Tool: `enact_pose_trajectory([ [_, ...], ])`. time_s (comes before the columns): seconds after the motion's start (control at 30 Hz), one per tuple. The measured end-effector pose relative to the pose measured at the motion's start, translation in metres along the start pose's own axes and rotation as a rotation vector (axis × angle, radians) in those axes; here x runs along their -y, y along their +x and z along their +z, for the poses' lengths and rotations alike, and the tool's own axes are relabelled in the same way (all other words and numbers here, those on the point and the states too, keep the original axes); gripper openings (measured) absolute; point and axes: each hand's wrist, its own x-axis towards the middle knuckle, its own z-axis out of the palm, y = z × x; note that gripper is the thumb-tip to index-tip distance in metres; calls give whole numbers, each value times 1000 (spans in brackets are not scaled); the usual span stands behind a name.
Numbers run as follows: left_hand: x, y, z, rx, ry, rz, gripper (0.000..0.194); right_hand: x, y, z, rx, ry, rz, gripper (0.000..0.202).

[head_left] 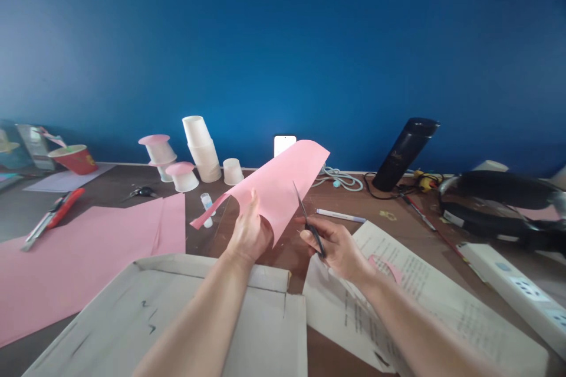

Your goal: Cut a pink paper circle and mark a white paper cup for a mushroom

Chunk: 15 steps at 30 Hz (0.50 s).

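Note:
A sheet of pink paper (287, 179), with a curved piece cut out of its near left edge, is raised over the table. My left hand (251, 228) grips it at that edge, thumb on top and the other fingers hidden beneath. My right hand (333, 244) holds a pair of scissors (315, 238) with black handles, fingers wrapped round them. The scissors' blade points up and away, against the right part of the sheet; whether the paper lies between the blades I cannot tell. A narrow pink strip hangs from the sheet's left corner.
White paper cups (206, 159) stand at the back left, some topped with pink discs. Pink sheets (101, 235) and a utility knife (53, 218) lie left. A grey cardboard piece (177, 330) is in front. Printed pages (424, 283), a black bottle (404, 156) and a power strip (508, 283) are right.

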Motion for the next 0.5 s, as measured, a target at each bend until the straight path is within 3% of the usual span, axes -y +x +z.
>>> enact_pose_trajectory([
  [0.3, 3, 4, -1, 157, -346, -69, 67, 3, -1, 3, 2, 3, -5, 48],
  [0.5, -7, 3, -3, 56, -421, -178, 55, 2, -1, 1, 25, -19, -23, 44],
])
